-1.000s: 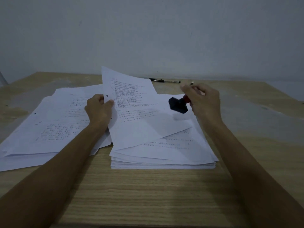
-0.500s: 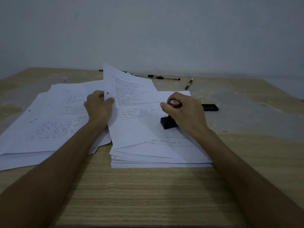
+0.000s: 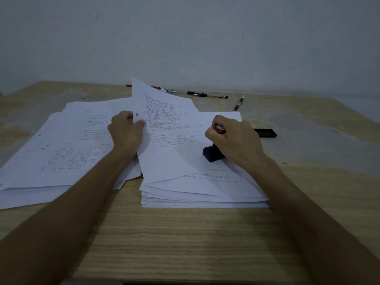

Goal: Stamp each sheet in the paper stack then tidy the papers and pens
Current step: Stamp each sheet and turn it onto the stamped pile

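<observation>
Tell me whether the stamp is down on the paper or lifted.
Down: the stamp sits base-first on the stack's top sheet, gripped by the right hand.

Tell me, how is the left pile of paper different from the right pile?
The left pile is spread out and messy; the right pile is stacked thick with more even edges. Nothing presses on the left pile; on the right pile the right hand pushes the stamp down, and the left hand lifts its top sheet. Both are white printed sheets lying on the table.
</observation>
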